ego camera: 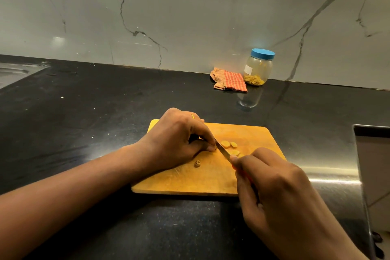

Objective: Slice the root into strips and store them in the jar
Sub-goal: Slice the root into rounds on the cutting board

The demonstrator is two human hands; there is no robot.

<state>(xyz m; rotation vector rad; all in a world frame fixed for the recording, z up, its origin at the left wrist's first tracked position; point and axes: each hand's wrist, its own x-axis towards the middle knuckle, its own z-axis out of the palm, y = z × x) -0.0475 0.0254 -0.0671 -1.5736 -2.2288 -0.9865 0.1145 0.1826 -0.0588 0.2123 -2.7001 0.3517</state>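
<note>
A wooden cutting board (190,179) lies on the black counter. My left hand (179,137) pinches a small piece of root at its fingertips; the piece is almost wholly hidden. My right hand (274,188) grips the knife (222,151) by its orange handle, and the blade sits right beside my left fingertips. Several yellow root slices (230,146) lie just right of the blade. A brown root end (197,163) lies apart on the board. The jar (258,67), with a blue lid on, stands by the wall and holds yellow strips at its bottom.
A folded orange checked cloth (231,80) lies left of the jar. A steel sink drainer (14,72) shows at the far left. A metal counter edge and a drop (363,154) lie to the right of the board.
</note>
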